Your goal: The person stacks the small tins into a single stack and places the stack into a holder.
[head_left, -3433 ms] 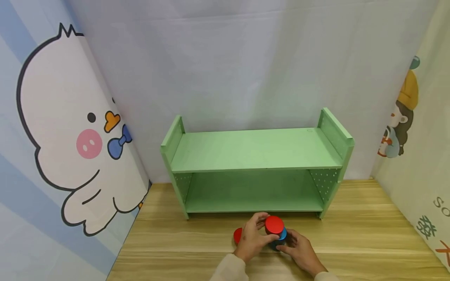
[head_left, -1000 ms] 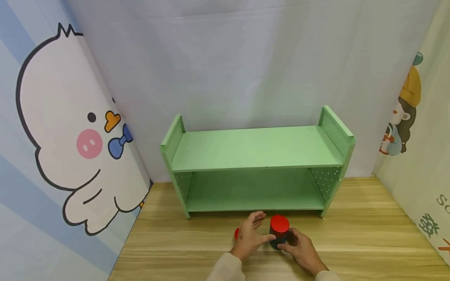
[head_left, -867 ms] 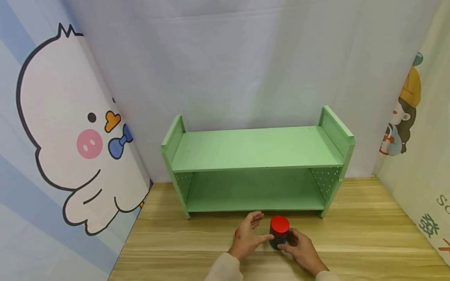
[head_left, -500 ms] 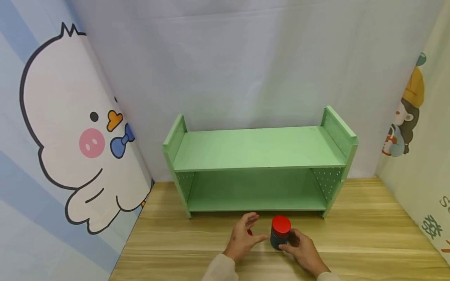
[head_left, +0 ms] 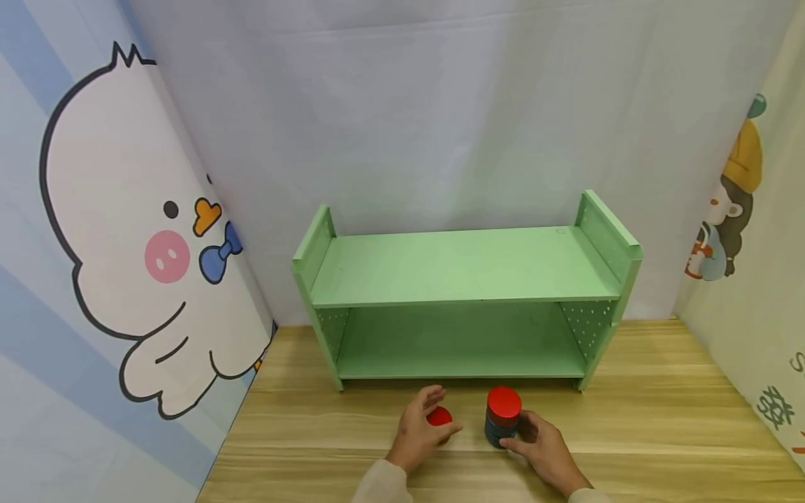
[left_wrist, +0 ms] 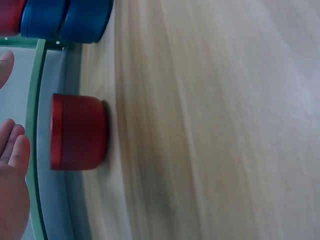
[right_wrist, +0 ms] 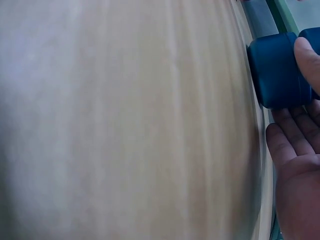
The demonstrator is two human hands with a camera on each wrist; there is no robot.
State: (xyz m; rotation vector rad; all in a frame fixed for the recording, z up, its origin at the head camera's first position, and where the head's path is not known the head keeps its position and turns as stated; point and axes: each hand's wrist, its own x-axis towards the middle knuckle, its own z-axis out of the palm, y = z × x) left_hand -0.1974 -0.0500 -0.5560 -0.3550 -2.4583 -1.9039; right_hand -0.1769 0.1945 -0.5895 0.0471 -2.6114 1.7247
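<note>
Open wood on the desk [head_left: 295, 433] runs left to a blue-striped panel [head_left: 38, 314] and right to a pale panel [head_left: 729, 335]. On the far side the room is tighter: only a narrow strip lies between the hands' fingers and the lower front edge of the green shelf [head_left: 465, 265]. A patch of wood also parts the small red can [head_left: 439, 416] from the taller stack [head_left: 504, 412] to its right.

The red can stands upright, its flat round top facing up; it is squat, slightly wider than tall, with its axis vertical. The stack, red over two blue sections, is upright too, and its long axis is vertical.

The left hand [head_left: 413, 433] is spread wide about the red can's upper part, thumb near and fingers far, apart from it and holding nothing. The right hand [head_left: 546, 450] grips the stack's blue part from the right, thumb on the near side, fingers curled behind.
</note>
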